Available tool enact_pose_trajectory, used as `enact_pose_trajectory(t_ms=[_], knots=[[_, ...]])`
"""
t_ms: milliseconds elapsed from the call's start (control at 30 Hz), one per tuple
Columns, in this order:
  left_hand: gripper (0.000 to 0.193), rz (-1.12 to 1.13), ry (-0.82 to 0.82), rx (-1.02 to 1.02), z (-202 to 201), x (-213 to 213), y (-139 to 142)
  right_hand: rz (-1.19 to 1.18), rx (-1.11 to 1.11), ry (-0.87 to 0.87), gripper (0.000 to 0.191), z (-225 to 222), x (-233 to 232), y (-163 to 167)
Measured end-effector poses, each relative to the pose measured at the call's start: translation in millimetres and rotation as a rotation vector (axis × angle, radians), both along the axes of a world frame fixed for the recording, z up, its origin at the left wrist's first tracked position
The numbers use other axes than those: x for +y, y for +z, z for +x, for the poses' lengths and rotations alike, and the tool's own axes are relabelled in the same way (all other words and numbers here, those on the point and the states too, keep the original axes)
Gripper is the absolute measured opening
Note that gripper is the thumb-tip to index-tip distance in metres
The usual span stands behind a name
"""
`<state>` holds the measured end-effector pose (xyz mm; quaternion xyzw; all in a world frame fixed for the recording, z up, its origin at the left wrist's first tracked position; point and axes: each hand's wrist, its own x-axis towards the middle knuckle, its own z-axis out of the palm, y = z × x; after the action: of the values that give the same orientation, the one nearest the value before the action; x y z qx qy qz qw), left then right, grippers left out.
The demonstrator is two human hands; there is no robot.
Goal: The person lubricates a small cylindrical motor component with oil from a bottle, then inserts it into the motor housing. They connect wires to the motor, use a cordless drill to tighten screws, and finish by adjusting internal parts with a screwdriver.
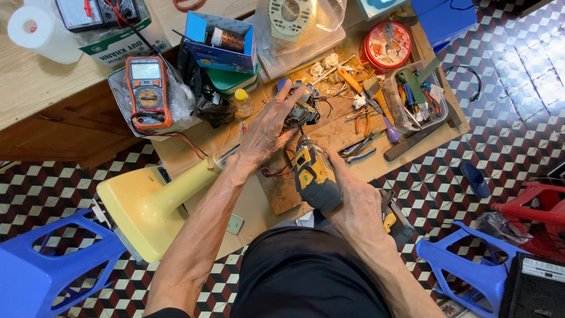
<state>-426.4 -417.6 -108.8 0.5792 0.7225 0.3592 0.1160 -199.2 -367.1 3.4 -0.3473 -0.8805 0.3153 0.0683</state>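
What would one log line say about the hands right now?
left hand: pressing down on motor | right hand: gripping yellow drill | drill tip: at motor | surface: wooden board

Blue open carton (220, 44) up top — orange multimeter's grey screen (145, 70) leftward.

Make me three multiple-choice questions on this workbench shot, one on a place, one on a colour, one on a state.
1. Where is the multimeter?
A. left of the hands
B. on the floor
C. in the tool tray

2. What colour are the stools?
A. green
B. blue
C. white

3. What is the right hand doing?
A. resting open
B. holding scissors
C. gripping the drill

Answers:
1 A, it lies on a plastic bag at the bench's left.
2 B, both stools by the knees are blue.
3 C, its fingers wrap the yellow and black drill while the left hand steadies the motor.
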Motion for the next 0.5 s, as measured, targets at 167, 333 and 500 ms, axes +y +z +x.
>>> enact_pose_trajectory(t_ms=[167, 333, 500], knots=[[0.082, -0.064, -0.030, 0.025, -4.2, 2.5, 2.6, -0.041, -0.051, -0.029, 0.080, -8.6, 3.5, 6.3], [0.065, -0.045, -0.078, 0.049, -0.1, 8.2, -3.0, -0.035, -0.027, -0.009, 0.080, -11.0, 5.0, 5.2], [0.056, -0.056, -0.097, 0.019, 4.4, 12.9, -5.2, -0.059, 0.079, -0.021, 0.082, -4.8, 12.0, 1.1]])
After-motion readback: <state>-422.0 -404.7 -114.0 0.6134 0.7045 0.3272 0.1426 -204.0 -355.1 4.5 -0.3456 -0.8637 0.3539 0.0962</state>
